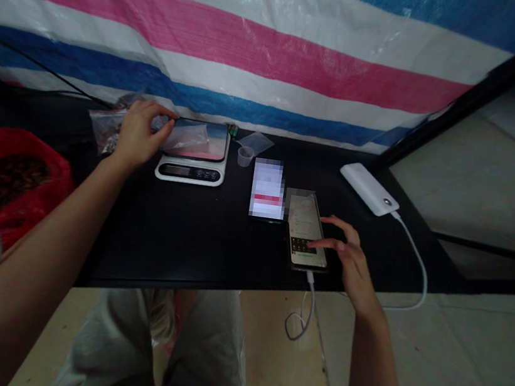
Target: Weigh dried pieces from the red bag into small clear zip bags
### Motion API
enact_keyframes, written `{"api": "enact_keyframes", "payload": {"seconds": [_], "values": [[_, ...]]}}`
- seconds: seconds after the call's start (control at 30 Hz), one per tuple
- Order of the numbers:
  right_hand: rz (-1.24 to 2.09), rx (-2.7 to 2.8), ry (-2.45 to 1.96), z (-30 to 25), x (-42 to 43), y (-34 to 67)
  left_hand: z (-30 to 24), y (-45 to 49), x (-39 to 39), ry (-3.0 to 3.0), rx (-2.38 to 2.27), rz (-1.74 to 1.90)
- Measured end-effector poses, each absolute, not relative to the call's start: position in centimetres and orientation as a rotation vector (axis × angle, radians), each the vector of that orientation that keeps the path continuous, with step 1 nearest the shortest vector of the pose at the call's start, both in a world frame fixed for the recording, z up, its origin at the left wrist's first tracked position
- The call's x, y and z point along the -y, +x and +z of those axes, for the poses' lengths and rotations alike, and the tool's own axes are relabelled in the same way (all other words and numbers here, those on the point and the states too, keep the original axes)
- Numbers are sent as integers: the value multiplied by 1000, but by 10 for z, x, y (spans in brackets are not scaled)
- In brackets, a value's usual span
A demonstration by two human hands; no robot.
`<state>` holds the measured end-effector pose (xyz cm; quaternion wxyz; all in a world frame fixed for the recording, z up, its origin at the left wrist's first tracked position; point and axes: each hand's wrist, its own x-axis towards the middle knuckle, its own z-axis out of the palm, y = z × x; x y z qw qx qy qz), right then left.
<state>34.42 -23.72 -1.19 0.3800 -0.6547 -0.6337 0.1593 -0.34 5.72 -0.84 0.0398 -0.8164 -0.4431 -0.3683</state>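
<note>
My left hand (138,133) reaches to the far left of the black table (176,233) and pinches the edge of a clear plastic bag (189,136) that lies across the platform of a small white kitchen scale (190,171). My right hand (348,255) hovers with spread fingers over a phone (307,228) lying flat near the table's front edge; one fingertip touches its lit screen. A white cable runs from the phone over the edge.
A second phone (268,188) lies beside the first. A white power bank (369,189) with a cable sits at the right. A small clear cup (245,156) and a plastic bag (255,141) lie behind. A red bag (6,185) holding dark contents stands at left. A striped tarp hangs behind.
</note>
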Motion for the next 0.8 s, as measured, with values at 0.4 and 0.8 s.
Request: {"api": "enact_keyframes", "payload": {"seconds": [0.4, 0.8], "values": [[513, 1682, -1654, -9, 238, 346, -5, -2, -55, -2548, 1298, -1193], [451, 1565, -1622, -15, 238, 351, -2, -3, -53, -2559, 1266, -1096]]}}
